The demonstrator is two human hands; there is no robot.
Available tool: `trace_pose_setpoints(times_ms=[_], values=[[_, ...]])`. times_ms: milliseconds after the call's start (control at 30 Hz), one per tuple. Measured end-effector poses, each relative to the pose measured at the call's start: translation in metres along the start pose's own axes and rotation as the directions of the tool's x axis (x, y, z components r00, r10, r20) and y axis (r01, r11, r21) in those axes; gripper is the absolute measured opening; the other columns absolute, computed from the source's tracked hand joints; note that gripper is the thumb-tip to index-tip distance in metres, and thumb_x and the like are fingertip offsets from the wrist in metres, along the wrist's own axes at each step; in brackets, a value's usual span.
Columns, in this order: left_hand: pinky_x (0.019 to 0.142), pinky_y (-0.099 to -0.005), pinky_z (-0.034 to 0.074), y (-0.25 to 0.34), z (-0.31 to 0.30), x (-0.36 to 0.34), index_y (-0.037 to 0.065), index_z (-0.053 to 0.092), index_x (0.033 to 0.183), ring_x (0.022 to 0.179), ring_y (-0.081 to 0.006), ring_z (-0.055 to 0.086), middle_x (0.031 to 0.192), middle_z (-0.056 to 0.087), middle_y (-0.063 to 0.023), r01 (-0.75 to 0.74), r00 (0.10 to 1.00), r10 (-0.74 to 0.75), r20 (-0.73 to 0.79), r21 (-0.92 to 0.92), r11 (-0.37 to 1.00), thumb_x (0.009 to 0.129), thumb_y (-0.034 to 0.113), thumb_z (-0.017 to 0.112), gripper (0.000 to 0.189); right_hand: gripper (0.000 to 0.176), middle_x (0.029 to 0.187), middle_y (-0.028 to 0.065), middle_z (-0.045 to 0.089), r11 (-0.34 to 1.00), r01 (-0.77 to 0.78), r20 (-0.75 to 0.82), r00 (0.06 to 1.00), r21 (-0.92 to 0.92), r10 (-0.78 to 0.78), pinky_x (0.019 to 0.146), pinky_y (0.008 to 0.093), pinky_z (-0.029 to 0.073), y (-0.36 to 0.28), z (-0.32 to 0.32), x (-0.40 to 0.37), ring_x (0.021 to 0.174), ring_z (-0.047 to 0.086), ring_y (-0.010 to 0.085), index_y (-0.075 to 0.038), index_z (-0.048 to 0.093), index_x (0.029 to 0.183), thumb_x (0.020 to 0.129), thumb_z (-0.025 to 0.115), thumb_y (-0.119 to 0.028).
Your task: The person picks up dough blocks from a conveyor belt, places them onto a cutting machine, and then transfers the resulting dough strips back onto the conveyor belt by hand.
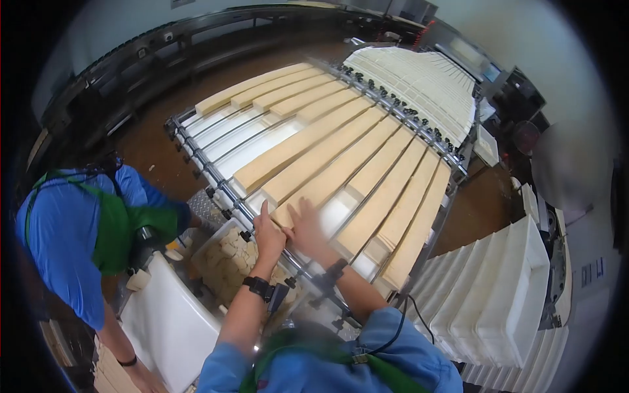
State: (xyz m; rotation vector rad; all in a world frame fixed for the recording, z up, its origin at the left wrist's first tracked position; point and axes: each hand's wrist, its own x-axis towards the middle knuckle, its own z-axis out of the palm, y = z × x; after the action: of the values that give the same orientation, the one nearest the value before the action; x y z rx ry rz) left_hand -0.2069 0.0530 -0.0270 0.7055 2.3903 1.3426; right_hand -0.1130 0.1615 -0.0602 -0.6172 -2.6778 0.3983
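Note:
Long pale-yellow slabs, tofu-like, lie side by side in divided lanes on a white conveyor. My left hand [267,237] is at the near end of one slab [321,185], its thumb raised apart and its fingers pointing right against the slab's end. Slightly blurred, my right hand [306,229] rests with spread fingers over the same slab end, its thumb close to my left fingertips. A metal rail [226,190] with black knobs runs along the conveyor's near edge, under my wrists. Below my left forearm stands a bin [211,252] of broken pale pieces [229,262].
At the left a co-worker [78,223] in blue with a green apron reaches down beside a white tub [171,318]. Stacked white trays [488,295] stand at the right. Beyond the slabs, a white slatted belt [419,85] continues past a knobbed bar [400,105].

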Motion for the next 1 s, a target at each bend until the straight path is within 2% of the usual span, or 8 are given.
trace_pose_setpoints(times_ms=[200,333,367,567,733,800,900,1000], values=[[0.103,-0.0407,0.053,-0.035,-0.087,-0.082,0.006,0.055,0.148,0.13,-0.0392,0.057,0.147,0.053,-0.0213,-0.393,0.836,0.314,-0.45,-0.092,0.915,0.091,-0.008,0.057,0.058,0.073,0.164,0.0317,0.036,0.966,-0.026,0.0,1.0,-0.259,0.027,0.126,0.0657,0.019,-0.01,0.011,0.002,0.156,0.027,0.0471,-0.006,0.044,0.16,0.103,0.06,-0.047],[0.104,-0.0429,0.055,-0.127,-0.158,-0.154,0.004,0.054,0.147,0.139,-0.0426,0.054,0.156,0.047,-0.0222,-0.349,0.803,0.421,-0.421,0.24,0.906,0.088,-0.015,0.059,0.062,0.07,0.164,0.0289,0.039,0.915,-0.157,0.071,0.978,-0.373,0.197,0.124,0.07,0.018,-0.064,-0.003,0.005,0.156,0.029,0.0452,-0.007,0.045,0.16,0.105,0.056,-0.048],[0.108,-0.0457,0.053,-0.139,-0.173,-0.172,0.005,0.055,0.147,0.141,-0.0442,0.052,0.157,0.046,-0.024,-0.198,0.896,0.298,-0.33,0.304,0.932,0.089,-0.013,0.062,0.061,0.066,0.162,0.0286,0.041,0.934,-0.102,-0.02,0.995,-0.343,0.102,0.124,0.069,0.019,-0.083,0.003,0.003,0.155,0.031,0.0461,-0.006,0.046,0.159,0.105,0.057,-0.043],[0.113,-0.051,0.048,-0.22,-0.227,-0.296,0.006,0.064,0.139,0.139,-0.0452,0.053,0.153,0.049,-0.0262,-0.108,0.788,0.383,-0.481,0.505,0.856,0.089,-0.008,0.069,0.052,0.052,0.143,0.0243,0.056,0.796,0.528,-0.141,0.848,0.295,-0.511,0.122,0.0606,0.032,-0.278,0.022,-0.016,0.143,0.046,0.0441,-0.001,0.056,0.144,0.096,0.067,-0.016],[0.115,-0.0521,0.043,-0.259,-0.263,-0.4,0.007,0.066,0.133,0.138,-0.0433,0.049,0.147,0.047,-0.0247,0.261,0.571,0.199,-0.796,0.407,0.875,0.09,-0.004,0.069,0.044,0.045,0.131,0.0175,0.064,0.122,0.77,-0.183,0.297,0.626,-0.937,0.107,0.0491,0.05,-0.448,0.049,-0.093,0.128,0.06,0.0378,0.001,0.066,0.131,0.086,0.07,-0.003],[0.115,-0.0518,0.041,-0.266,-0.28,-0.435,0.005,0.063,0.136,0.137,-0.0433,0.047,0.146,0.044,-0.0252,0.462,0.335,-0.028,-0.942,0.138,0.876,0.095,0.003,0.067,0.041,0.046,0.132,0.0177,0.064,-0.071,0.717,-0.252,0.149,0.694,-0.956,0.107,0.0489,0.05,-0.5,0.068,-0.126,0.129,0.059,0.0376,0.0,0.065,0.133,0.088,0.07,-0.003],[0.116,-0.0522,0.039,-0.308,-0.309,-0.486,0.002,0.057,0.142,0.138,-0.0439,0.044,0.146,0.042,-0.026,0.635,-0.029,-0.146,-0.989,-0.131,0.761,0.098,0.01,0.066,0.045,0.044,0.132,0.0209,0.067,-0.167,0.575,-0.266,0.093,0.801,-0.96,0.11,0.0493,0.048,-0.572,0.088,-0.165,0.126,0.061,0.0401,0.0,0.066,0.13,0.086,0.068,0.0],[0.115,-0.055,0.038,-0.353,-0.342,-0.525,0.002,0.051,0.148,0.133,-0.0461,0.046,0.15,0.036,-0.0283,0.711,-0.179,-0.174,-0.968,-0.25,0.657,0.095,0.016,0.071,0.059,0.045,0.134,0.0231,0.064,-0.074,0.497,-0.147,0.108,0.864,-0.983,0.112,0.049,0.047,-0.636,0.113,-0.197,0.129,0.057,0.0429,0.003,0.062,0.134,0.089,0.068,-0.003]])
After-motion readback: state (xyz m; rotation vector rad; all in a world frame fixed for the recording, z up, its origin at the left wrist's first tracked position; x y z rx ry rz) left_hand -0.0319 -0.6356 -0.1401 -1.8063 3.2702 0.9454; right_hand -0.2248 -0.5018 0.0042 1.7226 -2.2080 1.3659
